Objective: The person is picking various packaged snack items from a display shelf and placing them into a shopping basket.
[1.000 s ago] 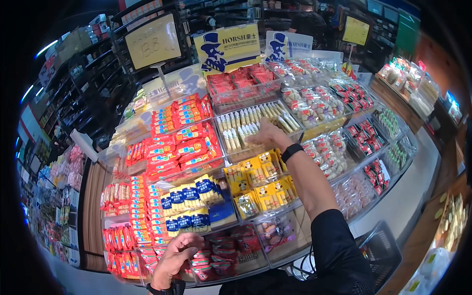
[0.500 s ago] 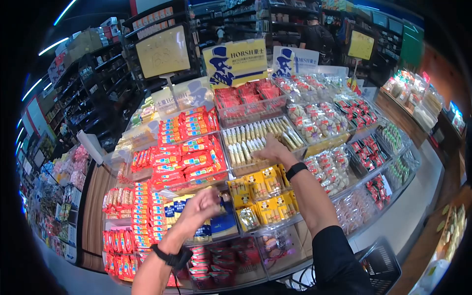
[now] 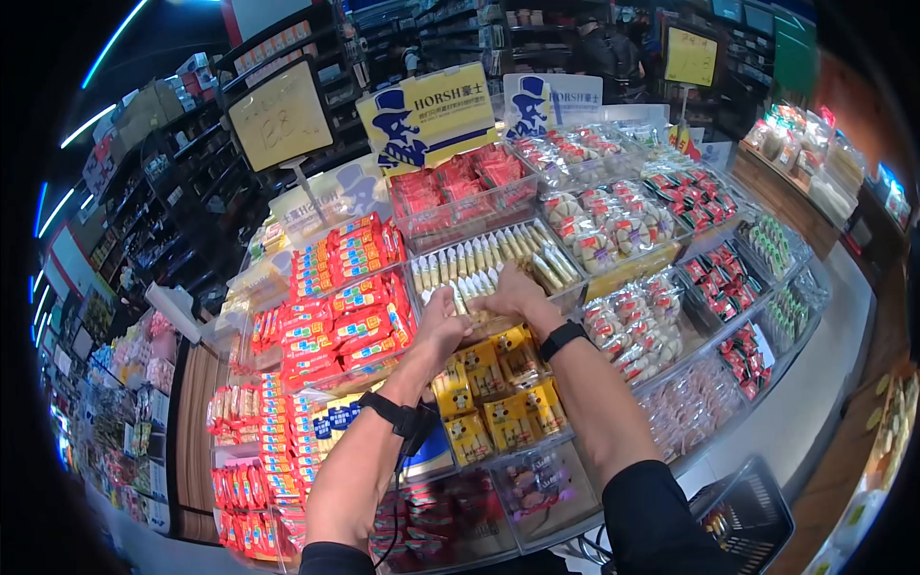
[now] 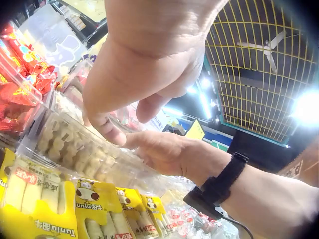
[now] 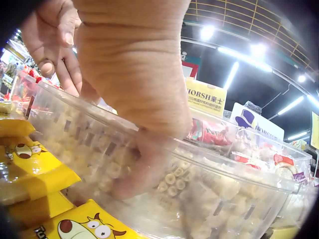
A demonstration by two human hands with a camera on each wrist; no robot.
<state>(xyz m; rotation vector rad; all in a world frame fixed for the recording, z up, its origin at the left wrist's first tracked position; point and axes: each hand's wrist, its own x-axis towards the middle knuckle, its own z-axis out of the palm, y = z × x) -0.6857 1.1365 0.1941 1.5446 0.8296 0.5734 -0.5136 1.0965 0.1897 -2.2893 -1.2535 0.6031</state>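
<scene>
A clear bin [image 3: 565, 299] in the middle of the display holds rows of slim wrapped rolls [image 3: 479, 251] with white tips. My right hand [image 3: 513, 292] reaches down into its front part; in the right wrist view a finger [image 5: 144, 172] shows through the clear wall beside the rolls. Whether that hand grips a roll I cannot tell, as its other fingers are hidden. Over the bin's front left, close beside it, is my left hand [image 3: 443, 324]. Its fingers [image 5: 67, 30] are loosely bent, with nothing between them in the right wrist view.
Yellow cow-face packets [image 3: 503, 383] lie just in front of the bin. Red packets [image 3: 350, 321] fill bins on the left, and bagged round snacks [image 3: 613, 225] fill those on the right. HORSH signs [image 3: 431, 113] rise behind. A dark basket [image 3: 743, 517] is at lower right.
My left hand has come up from the lower front of the display, over the blue-and-white packets, to the bin beside my right hand. The right hand has stayed in the bin.
</scene>
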